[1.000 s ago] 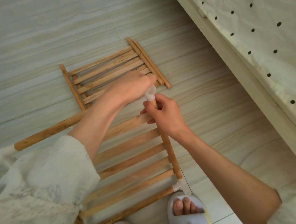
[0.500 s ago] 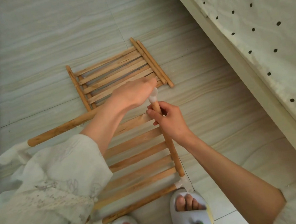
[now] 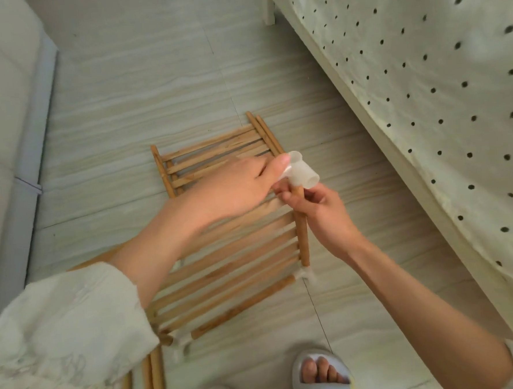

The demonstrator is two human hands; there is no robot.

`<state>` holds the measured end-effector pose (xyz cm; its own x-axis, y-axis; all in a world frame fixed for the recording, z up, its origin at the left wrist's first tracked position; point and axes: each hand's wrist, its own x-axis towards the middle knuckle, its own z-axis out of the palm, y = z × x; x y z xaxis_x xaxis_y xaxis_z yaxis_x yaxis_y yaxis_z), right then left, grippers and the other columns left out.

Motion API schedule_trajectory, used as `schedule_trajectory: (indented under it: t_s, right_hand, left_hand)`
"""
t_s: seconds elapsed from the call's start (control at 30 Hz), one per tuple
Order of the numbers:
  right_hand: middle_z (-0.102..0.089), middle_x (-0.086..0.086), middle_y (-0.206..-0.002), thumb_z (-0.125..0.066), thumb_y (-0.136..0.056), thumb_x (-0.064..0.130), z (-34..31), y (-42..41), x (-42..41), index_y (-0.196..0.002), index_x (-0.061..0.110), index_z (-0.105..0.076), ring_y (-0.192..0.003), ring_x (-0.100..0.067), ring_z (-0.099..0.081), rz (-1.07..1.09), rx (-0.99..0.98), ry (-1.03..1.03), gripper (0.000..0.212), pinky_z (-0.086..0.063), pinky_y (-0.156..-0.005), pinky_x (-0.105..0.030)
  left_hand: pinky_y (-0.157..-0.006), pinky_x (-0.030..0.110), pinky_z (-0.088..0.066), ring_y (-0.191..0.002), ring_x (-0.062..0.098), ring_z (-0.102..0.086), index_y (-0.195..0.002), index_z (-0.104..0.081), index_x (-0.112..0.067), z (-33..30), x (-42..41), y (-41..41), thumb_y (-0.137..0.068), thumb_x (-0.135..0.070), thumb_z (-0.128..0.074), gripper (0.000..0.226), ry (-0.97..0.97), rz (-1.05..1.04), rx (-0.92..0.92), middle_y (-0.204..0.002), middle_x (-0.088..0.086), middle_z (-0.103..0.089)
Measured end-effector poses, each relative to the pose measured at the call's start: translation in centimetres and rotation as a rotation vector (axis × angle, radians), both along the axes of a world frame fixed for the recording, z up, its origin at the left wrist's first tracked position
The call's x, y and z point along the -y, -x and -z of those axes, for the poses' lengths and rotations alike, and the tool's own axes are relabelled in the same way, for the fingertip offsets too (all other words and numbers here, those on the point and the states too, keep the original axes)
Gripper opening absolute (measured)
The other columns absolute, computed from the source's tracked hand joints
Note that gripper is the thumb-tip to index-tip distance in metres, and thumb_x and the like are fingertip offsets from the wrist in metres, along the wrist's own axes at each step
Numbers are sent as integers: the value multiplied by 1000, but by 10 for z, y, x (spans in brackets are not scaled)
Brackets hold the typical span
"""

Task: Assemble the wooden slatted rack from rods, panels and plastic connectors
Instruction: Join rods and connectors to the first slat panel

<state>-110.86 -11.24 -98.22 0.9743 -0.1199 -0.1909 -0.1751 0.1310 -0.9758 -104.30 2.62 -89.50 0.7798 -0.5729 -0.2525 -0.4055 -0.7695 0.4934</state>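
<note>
The left hand (image 3: 233, 186) pinches a plastic connector (image 3: 300, 173) onto the rod (image 3: 301, 221) the right hand (image 3: 319, 211) grips; next, push it down tight

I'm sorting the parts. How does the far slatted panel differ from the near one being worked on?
The far panel lies loose on the floor, untouched; the near panel is held by its side rod in the right hand. The far panel shows no connectors; the near one has white connectors at its corners, and the left hand pinches one connector on the rod's top. Both are light wooden slats.
</note>
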Motion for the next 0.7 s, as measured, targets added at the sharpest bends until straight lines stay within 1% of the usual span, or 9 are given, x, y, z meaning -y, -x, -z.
schedule_trajectory:
  t_s: [0.07,0.13,0.2,0.3,0.37,0.43,0.47,0.6,0.7]
  right_hand:
    - [-66,-6,-103,-55,-87,1,-8,9,11,-105,8,-67,-98,-15,-61,-179,-74,9,23,-46,-91,-22]
    - [-66,-8,-111,-43,-82,-7,-19,17,24,-109,8,-65,-109,-19,-60,-256,-177,-102,37,-46,-99,-28]
    - [-66,-9,-113,-38,-86,-2,-41,21,31,-108,9,-65,-107,-23,-62,-189,-230,-115,36,-50,-93,-32]
    - [-67,-2,-107,-33,-101,33,-82,19,16,-108,15,-67,-93,-15,-62,-170,-302,213,39,-49,-72,-27]
    - [-68,-3,-103,-30,-100,45,-97,15,-6,-104,9,-69,-97,-17,-60,-215,-282,446,53,-49,-82,-33]
    - [-66,-10,-106,-24,-101,45,-101,15,-27,-99,2,-67,-103,-25,-58,-261,-247,654,60,-43,-95,-37]
    - [-64,-13,-105,-22,-101,44,-100,18,-34,-97,1,-66,-105,-28,-57,-263,-259,739,61,-42,-95,-35]
    - [-66,-14,-107,-20,-102,40,-93,33,-36,-100,-2,-68,-105,-28,-58,-223,-341,730,63,-41,-95,-35]
    - [-68,-9,-102,-22,-100,43,-86,42,-35,-98,5,-70,-100,-25,-59,-188,-413,784,61,-42,-95,-35]
  left_hand:
    - [-89,34,-43,-100,19,-55,-108,-54,-28,-2,-2,14,-99,-49,-13,47,-41,40,-2,-106,-1,-60]
    - [-87,39,-47,-97,22,-58,-106,-54,-26,-1,-5,25,-100,-46,-13,46,-40,42,5,-105,1,-62]
    - [-83,43,-50,-90,22,-60,-101,-56,-21,2,-10,36,-101,-43,-13,48,-11,22,6,-100,3,-64]
    - [-77,41,-52,-81,19,-63,-102,-60,-18,3,-9,54,-101,-43,-12,54,-20,-19,51,-91,4,-67]
    - [-73,40,-54,-78,19,-65,-116,-58,-18,3,-7,69,-102,-39,-15,50,1,-63,67,-89,4,-68]
    - [-70,42,-54,-75,23,-66,-115,-56,-19,-1,-7,82,-102,-32,-21,39,56,-101,52,-87,8,-68]
    - [-70,43,-54,-76,25,-65,-110,-57,-19,-3,-8,86,-102,-29,-24,36,67,-114,40,-88,9,-68]
    - [-66,33,-43,-73,22,-56,-77,-56,-17,-8,-16,98,-102,-29,-24,42,-4,-121,-101,-77,5,-59]
    - [-65,31,-36,-67,20,-46,-63,-45,-18,-9,-19,109,-102,-32,-21,48,-91,-152,-56,-64,1,-44]
